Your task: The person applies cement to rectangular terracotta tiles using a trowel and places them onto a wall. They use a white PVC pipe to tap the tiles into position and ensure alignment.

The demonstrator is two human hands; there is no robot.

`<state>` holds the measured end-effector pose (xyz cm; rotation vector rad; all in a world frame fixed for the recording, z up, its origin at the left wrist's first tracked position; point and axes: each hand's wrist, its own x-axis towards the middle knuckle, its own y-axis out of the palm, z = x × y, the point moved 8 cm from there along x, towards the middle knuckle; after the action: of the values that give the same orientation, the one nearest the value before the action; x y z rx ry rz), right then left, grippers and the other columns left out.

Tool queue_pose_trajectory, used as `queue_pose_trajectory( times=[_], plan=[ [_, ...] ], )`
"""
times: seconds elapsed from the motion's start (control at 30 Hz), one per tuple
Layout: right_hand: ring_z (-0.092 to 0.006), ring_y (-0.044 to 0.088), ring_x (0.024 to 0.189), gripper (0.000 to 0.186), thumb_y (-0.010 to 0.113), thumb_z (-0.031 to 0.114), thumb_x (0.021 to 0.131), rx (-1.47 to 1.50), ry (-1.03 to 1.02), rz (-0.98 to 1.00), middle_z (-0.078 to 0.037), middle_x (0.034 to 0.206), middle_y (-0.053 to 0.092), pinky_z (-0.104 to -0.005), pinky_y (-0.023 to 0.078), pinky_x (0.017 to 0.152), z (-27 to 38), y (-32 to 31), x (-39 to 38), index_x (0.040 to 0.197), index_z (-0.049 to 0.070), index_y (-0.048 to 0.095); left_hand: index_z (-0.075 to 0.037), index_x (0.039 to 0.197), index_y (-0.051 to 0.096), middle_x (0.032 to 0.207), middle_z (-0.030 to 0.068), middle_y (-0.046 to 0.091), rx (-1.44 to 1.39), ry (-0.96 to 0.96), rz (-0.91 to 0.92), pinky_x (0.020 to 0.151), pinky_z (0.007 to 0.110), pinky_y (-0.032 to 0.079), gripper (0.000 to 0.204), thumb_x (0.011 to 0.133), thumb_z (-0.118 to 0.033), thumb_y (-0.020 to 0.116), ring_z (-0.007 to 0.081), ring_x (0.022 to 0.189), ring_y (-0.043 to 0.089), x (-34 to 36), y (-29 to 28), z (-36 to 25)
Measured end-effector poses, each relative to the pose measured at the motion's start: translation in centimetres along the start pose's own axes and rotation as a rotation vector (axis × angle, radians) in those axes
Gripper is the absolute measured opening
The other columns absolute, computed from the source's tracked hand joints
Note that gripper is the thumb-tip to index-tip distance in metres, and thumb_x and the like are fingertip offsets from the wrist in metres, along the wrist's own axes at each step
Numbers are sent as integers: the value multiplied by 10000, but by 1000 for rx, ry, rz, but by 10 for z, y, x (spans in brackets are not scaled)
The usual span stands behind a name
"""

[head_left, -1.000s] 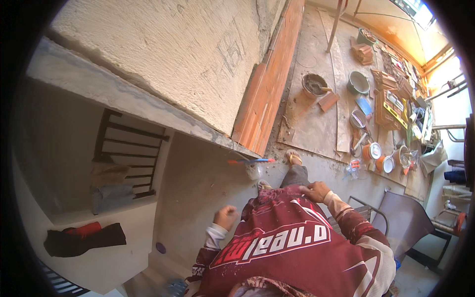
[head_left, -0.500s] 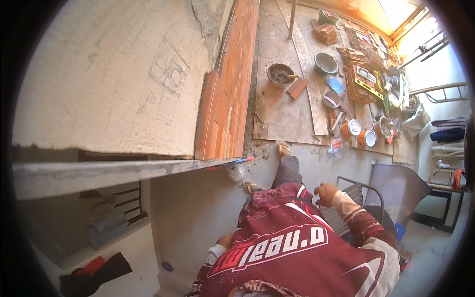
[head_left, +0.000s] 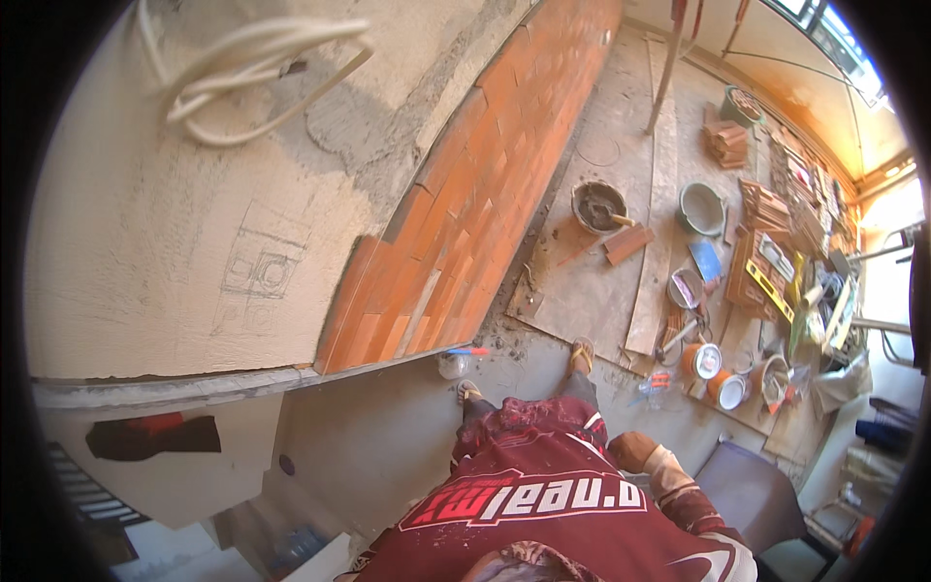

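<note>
Room: building site, grey floor [head_left: 388, 427], half-plastered red brick wall [head_left: 485, 194].
Right hand [head_left: 632, 451]: gloved, loosely curled at the hip, holds nothing that I can see.
Left hand: hidden, grip cannot be told.
Nearest thing: grey chair [head_left: 752, 490] just beside the right hand.
Farther: mortar bucket [head_left: 599, 206] on boards, well apart.

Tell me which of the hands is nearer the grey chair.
Right. The right hand, gloved, hangs just left of the grey chair, apart from it. The left hand is out of view, hidden below the red shirt.
</note>
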<state>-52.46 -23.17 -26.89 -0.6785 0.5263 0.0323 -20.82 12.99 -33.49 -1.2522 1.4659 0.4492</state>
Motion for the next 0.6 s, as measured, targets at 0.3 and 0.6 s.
queue_pose_trajectory(
  times=[0.3, 0.6],
  plan=[
    [-404, 655, 745, 236, 579, 264, 810, 151, -43, 133, -191, 801, 679, -497, 512, 668, -83, -33, -42, 797, 51, 681, -86, 989, 682, 892, 199, 686, -46, -17, 55, 724, 441, 513, 254, 847, -292, 637, 379, 836, 669, -13, 38, -124],
    [-451, 638, 782, 347, 545, 315, 868, 432, 90, 0, -263, 796, 652, -523, 503, 678, -103, -39, -82, 837, -8, 667, -81, 967, 691, 885, 203, 686, -20, 32, 168, 713, 439, 513, 253, 839, -294, 644, 377, 818, 671, -26, 37, -153]
  ],
)
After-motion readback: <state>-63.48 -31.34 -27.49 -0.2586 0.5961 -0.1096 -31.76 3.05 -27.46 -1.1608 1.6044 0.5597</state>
